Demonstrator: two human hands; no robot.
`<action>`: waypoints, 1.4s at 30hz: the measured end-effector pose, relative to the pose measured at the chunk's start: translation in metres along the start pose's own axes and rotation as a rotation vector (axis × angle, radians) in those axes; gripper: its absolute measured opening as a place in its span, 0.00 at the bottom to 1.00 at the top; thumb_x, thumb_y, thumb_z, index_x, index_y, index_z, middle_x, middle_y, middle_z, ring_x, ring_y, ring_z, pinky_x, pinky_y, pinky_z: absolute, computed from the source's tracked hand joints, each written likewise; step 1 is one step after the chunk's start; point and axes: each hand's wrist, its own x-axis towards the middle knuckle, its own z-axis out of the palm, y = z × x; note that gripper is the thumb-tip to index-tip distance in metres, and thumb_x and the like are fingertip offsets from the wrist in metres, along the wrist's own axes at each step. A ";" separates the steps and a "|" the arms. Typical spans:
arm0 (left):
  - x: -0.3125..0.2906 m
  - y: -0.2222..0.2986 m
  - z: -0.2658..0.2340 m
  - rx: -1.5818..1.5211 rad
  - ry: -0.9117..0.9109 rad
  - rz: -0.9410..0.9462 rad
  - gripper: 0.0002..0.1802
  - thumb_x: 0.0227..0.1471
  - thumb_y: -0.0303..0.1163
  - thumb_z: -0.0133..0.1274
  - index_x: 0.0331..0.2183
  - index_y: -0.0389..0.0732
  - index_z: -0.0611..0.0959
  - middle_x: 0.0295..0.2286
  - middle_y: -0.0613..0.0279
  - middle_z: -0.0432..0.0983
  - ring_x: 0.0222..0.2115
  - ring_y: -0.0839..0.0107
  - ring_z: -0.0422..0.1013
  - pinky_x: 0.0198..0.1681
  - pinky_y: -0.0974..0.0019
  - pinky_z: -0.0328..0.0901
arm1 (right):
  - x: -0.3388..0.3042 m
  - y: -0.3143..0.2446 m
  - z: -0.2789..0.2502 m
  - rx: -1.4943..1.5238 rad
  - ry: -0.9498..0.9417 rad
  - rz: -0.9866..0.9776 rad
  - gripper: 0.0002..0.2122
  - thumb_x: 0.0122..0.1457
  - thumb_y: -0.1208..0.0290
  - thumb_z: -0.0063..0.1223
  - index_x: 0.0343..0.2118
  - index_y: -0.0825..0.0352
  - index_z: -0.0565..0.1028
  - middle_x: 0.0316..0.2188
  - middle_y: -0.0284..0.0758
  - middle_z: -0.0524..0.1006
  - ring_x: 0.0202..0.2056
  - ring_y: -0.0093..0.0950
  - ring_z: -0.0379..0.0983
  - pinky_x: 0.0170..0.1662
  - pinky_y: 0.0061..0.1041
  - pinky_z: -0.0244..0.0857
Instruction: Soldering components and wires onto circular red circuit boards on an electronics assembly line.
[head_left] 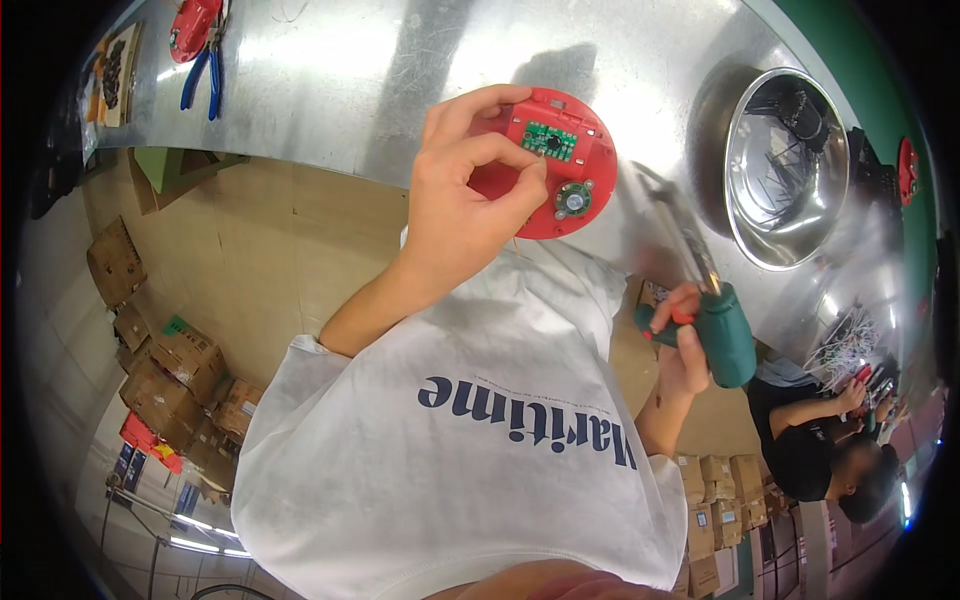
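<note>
A red round plastic housing (pixel 597 165) is at the near edge of the metal bench. It carries a green circuit board (pixel 550 143) and a small round part (pixel 573 200) with a green ring. My left hand (pixel 465 180) reaches over its left side; thumb and index finger pinch together at the board's lower edge, on something too small to make out. Its other fingers touch the housing's upper rim. My right hand (pixel 682 345) grips a green pistol-shaped tool (pixel 727 340) with a red trigger. The tool's long metal front, smeared by motion, points up-left beside the housing.
A steel bowl (pixel 738 200) with dark thin parts stands right of the housing. Blue-handled pliers (pixel 203 82) and another red housing (pixel 192 28) lie far left. White wires (pixel 850 345) are heaped at right, near a co-worker (pixel 815 440). Cardboard boxes (pixel 165 395) stand below left.
</note>
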 end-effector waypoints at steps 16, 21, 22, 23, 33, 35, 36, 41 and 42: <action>0.009 0.015 -0.011 0.169 -0.126 0.011 0.02 0.41 0.23 0.58 0.23 0.38 0.80 0.45 0.56 0.72 0.42 0.66 0.68 0.45 0.66 0.64 | -0.005 0.021 -0.060 0.320 0.319 -0.328 0.15 0.49 0.69 0.48 0.38 0.74 0.66 0.35 0.44 0.68 0.22 0.29 0.64 0.26 0.23 0.57; 0.016 0.019 -0.026 0.061 -0.215 -0.065 0.11 0.46 0.22 0.55 0.36 0.38 0.78 0.45 0.55 0.72 0.42 0.65 0.69 0.46 0.64 0.64 | -0.002 0.023 -0.064 0.354 0.309 -0.334 0.15 0.49 0.69 0.49 0.36 0.74 0.66 0.34 0.43 0.67 0.22 0.29 0.63 0.26 0.24 0.56; 0.020 0.019 -0.030 -0.075 -0.259 -0.183 0.15 0.47 0.21 0.54 0.41 0.38 0.77 0.45 0.56 0.72 0.42 0.65 0.68 0.47 0.65 0.64 | -0.003 0.022 -0.064 0.353 0.315 -0.340 0.15 0.49 0.69 0.49 0.36 0.74 0.66 0.34 0.43 0.67 0.22 0.29 0.63 0.26 0.24 0.56; 0.026 0.019 -0.036 -0.080 -0.267 -0.174 0.15 0.47 0.21 0.54 0.41 0.38 0.77 0.45 0.56 0.72 0.42 0.65 0.68 0.47 0.65 0.64 | -0.004 0.021 -0.064 0.382 0.291 -0.329 0.15 0.49 0.69 0.49 0.36 0.74 0.66 0.35 0.43 0.67 0.22 0.29 0.63 0.26 0.25 0.56; 0.106 0.025 -0.052 0.432 -0.742 0.178 0.31 0.38 0.27 0.63 0.48 0.39 0.75 0.36 0.56 0.70 0.37 0.61 0.70 0.41 0.65 0.66 | -0.005 0.027 -0.057 0.605 0.286 -0.310 0.13 0.49 0.67 0.50 0.34 0.71 0.66 0.36 0.42 0.66 0.23 0.29 0.62 0.26 0.26 0.56; 0.143 0.004 -0.055 0.496 -0.412 0.262 0.27 0.42 0.29 0.62 0.47 0.38 0.76 0.36 0.56 0.72 0.37 0.63 0.70 0.40 0.67 0.66 | -0.004 0.029 -0.056 0.624 0.299 -0.352 0.13 0.50 0.67 0.49 0.34 0.71 0.67 0.35 0.41 0.66 0.22 0.28 0.62 0.26 0.25 0.56; 0.160 0.001 -0.047 0.519 -0.158 0.329 0.24 0.45 0.29 0.61 0.46 0.37 0.77 0.37 0.56 0.73 0.38 0.64 0.71 0.39 0.69 0.65 | -0.004 0.029 -0.056 0.646 0.300 -0.374 0.12 0.50 0.67 0.49 0.33 0.71 0.67 0.35 0.41 0.67 0.21 0.28 0.62 0.26 0.25 0.55; 0.155 0.031 -0.002 0.467 0.063 0.665 0.14 0.48 0.25 0.56 0.40 0.39 0.81 0.38 0.57 0.77 0.39 0.61 0.72 0.43 0.62 0.66 | -0.007 0.031 -0.052 0.704 0.354 -0.409 0.12 0.52 0.66 0.47 0.34 0.71 0.68 0.35 0.41 0.67 0.20 0.27 0.61 0.25 0.25 0.55; 0.145 0.043 0.016 0.453 -0.056 0.808 0.12 0.46 0.24 0.57 0.37 0.39 0.82 0.36 0.57 0.77 0.38 0.60 0.72 0.41 0.62 0.66 | -0.006 0.030 -0.053 0.703 0.356 -0.400 0.13 0.52 0.66 0.47 0.34 0.71 0.68 0.36 0.40 0.67 0.20 0.27 0.61 0.25 0.25 0.55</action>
